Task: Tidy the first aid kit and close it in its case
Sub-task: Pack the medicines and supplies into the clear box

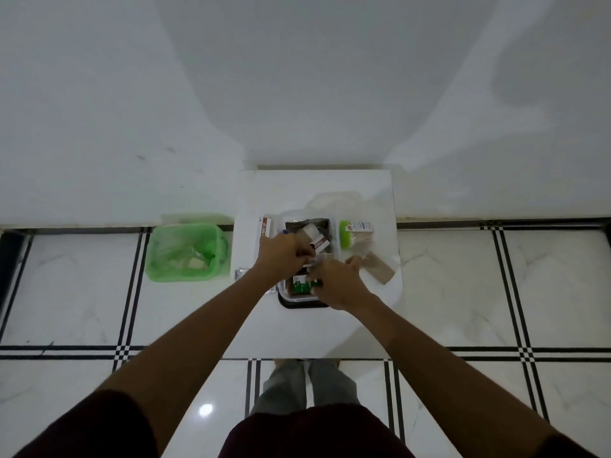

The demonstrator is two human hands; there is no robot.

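A clear plastic case (334, 238) with a dark base stands in the middle of a small white table (297, 332). Inside it lie a dark pouch, a white-and-brown box (321, 243) and a green packet (301, 286). My left hand (282, 256) and my right hand (335, 281) meet over the case, both with fingers closed on a small white item (311, 262) between them. What the item is I cannot make out. The case's clear lid (334, 201) lies behind the case.
A green basket (185, 251) lined with a bag stands on the floor left of the table. A boxed ointment tube (265, 227) lies left of the case; a small strip (238, 274) by the left edge. A green-capped bottle (345, 238), gauze and brown paper (378, 267) lie right.
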